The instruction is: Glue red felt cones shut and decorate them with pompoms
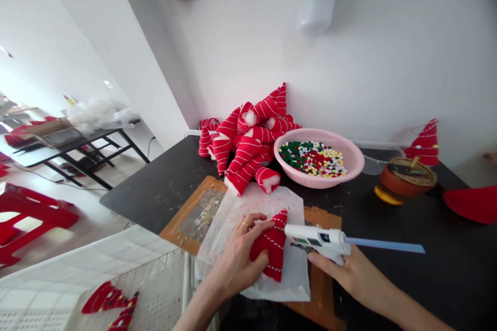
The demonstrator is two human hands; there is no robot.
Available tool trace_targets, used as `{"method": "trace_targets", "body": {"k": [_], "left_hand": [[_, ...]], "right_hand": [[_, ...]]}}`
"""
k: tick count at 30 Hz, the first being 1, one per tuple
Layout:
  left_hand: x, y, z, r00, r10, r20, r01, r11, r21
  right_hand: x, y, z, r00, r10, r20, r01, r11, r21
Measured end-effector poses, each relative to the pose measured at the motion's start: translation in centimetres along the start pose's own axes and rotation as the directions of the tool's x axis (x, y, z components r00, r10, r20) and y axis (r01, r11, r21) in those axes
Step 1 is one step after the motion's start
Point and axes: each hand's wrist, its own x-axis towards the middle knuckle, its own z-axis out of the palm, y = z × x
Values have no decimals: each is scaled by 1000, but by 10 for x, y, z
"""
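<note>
While the left hand (236,258) presses on a red felt cone (274,245) striped with white stitching, the right hand (341,274) closes around a white hot glue gun (316,240). The cone lies on its side under the left fingers, which are curved over it, with a ring (245,225) on one of them. The gun's nozzle points left, its tip just beside the cone's upper edge; whether it touches cannot be told. The right fingers wrap beneath the gun's body, partly hidden, and a pale blue strip (384,245) extends from its back end.

Under the cone and both hands lies a sheet of translucent white paper (297,274), resting on an orange-brown board (322,279) with a dark, speckled central panel (202,214). The board sits near the worktop's front edge. Off that edge to the lower left, a white plastic crate (159,284) holds red felt pieces (106,297).

Farther on, a heap of stitched red cones with white stuffing (248,139) lies against the wall along the dark worktop's (155,191) back edge. Beside it, a pink colander (306,178) holds red, green, white and yellow pom-poms (312,158). Toward the back right corner, a brown pot (404,181) stands below an upright red cone (425,144), and a red felt piece (473,204) sits at the right.
</note>
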Motion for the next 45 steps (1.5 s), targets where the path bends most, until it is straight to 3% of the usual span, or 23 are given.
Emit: {"method": "trace_targets", "body": {"k": [8,12,18,22,34,45], "left_hand": [[-1,1,2,1000,6,-20,-7,1000,-15],[0,3,1,1000,4,-22,-5,1000,-18],[0,4,0,999,10,-32,-10,1000,6],[0,4,0,1000,13,-24,-12,1000,7],[1,4,-2,1000,15,-23,-15,1000,11],[1,2,-3,1000,14,-11,-14,1000,-9]], "right_hand": [[-3,-3,-2,1000,-8,-19,7,1000,-21],[-4,-7,0,998,41,-41,-37,995,91],[0,0,-1,970,224,-99,-194,949,249],[6,3,-5,967,235,-97,-193,927,322],[13,19,1,978,150,-145,-127,980,156],[12,18,0,987,57,-149,-53,998,29]]}}
